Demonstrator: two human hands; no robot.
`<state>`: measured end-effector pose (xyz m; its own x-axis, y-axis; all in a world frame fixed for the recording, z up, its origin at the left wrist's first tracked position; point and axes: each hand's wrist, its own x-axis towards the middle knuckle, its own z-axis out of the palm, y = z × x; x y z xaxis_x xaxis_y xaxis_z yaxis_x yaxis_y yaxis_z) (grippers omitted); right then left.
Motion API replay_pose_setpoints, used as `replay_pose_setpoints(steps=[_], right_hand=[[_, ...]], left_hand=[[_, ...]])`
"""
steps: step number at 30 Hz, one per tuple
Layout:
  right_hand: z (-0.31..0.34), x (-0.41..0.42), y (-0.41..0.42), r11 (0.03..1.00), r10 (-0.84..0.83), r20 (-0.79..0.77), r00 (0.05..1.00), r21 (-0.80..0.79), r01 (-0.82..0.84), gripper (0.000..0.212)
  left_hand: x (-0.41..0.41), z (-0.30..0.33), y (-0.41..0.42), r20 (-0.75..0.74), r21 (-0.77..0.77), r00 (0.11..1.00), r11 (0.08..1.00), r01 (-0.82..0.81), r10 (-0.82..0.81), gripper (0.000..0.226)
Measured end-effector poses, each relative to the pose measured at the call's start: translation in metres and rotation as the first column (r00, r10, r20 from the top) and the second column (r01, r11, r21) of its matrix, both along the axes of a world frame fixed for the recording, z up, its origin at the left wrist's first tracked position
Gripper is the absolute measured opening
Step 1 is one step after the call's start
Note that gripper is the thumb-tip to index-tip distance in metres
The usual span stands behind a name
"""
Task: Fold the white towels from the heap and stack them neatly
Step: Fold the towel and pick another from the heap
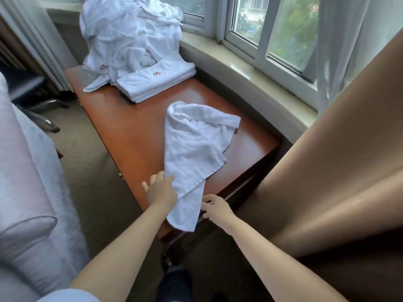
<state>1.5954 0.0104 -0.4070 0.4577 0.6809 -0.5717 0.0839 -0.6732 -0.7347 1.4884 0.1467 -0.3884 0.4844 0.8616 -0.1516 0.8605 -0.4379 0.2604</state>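
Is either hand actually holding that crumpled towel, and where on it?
The left hand grips the crumpled towel at its left edge near the table's front. The right hand reaches toward the hanging end, holding nothing.

A single head-worn camera looked forward and down onto the wooden table (139, 131). It sat close above both forearms. The window (283, 29) lay ahead and right.

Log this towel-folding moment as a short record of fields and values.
surface: wooden table by the window
heap: unfolded white towels at far end
stack: folded towels beside the heap
current towel: crumpled towel, its near end hanging over the table edge
left hand: touching that towel's left edge
right hand: open, beside the hanging end
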Motion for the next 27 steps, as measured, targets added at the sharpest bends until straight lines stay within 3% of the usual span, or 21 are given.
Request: replay_pose_setpoints(steps=[2,4,7,9,12,14,16,21,27], right_hand=[[-0.005,0.002,0.002,0.998,-0.061,0.006,0.998,-0.003,0.061,0.036],[-0.008,0.0,0.004,0.991,-0.129,0.008,0.992,-0.034,0.129,0.036],[-0.016,-0.01,0.007,0.979,-0.183,-0.026,0.983,-0.099,0.18,0.024],[-0.017,-0.019,0.012,0.969,-0.212,-0.142,0.967,-0.161,0.188,0.014],[-0.01,-0.026,0.027,0.93,-0.3,-0.276,0.913,-0.299,0.214,0.017],[-0.01,-0.025,0.037,0.91,-0.348,-0.269,0.898,-0.328,0.255,0.01],[-0.013,-0.02,0.046,0.908,-0.379,-0.232,0.896,-0.282,0.311,0.02],[-0.014,-0.002,0.061,0.848,-0.511,-0.175,0.841,-0.264,0.46,0.01],[-0.011,0.011,0.064,0.792,-0.603,-0.239,0.761,-0.292,0.536,0.016]], left_hand=[[0.007,0.004,-0.006,-0.059,0.15,0.984,0.973,0.177,-0.17,0.044],[0.016,0.006,-0.008,-0.136,0.205,0.95,0.93,0.305,-0.281,0.037],[0.032,0.007,-0.004,-0.242,0.202,0.898,0.886,0.418,-0.369,0.029],[0.046,0.008,0.001,-0.277,0.195,0.869,0.862,0.468,-0.41,0.026],[0.066,0.009,0.008,-0.329,0.179,0.811,0.812,0.556,-0.484,0.023],[0.08,0.008,0.016,-0.32,0.155,0.787,0.791,0.592,-0.527,0.02],[0.093,0.004,0.024,-0.316,0.132,0.77,0.778,0.614,-0.554,0.017],[0.129,-0.01,0.041,-0.297,0.062,0.734,0.755,0.652,-0.61,0.041],[0.155,-0.031,0.049,-0.429,0.03,0.58,0.631,0.775,-0.692,0.057]])
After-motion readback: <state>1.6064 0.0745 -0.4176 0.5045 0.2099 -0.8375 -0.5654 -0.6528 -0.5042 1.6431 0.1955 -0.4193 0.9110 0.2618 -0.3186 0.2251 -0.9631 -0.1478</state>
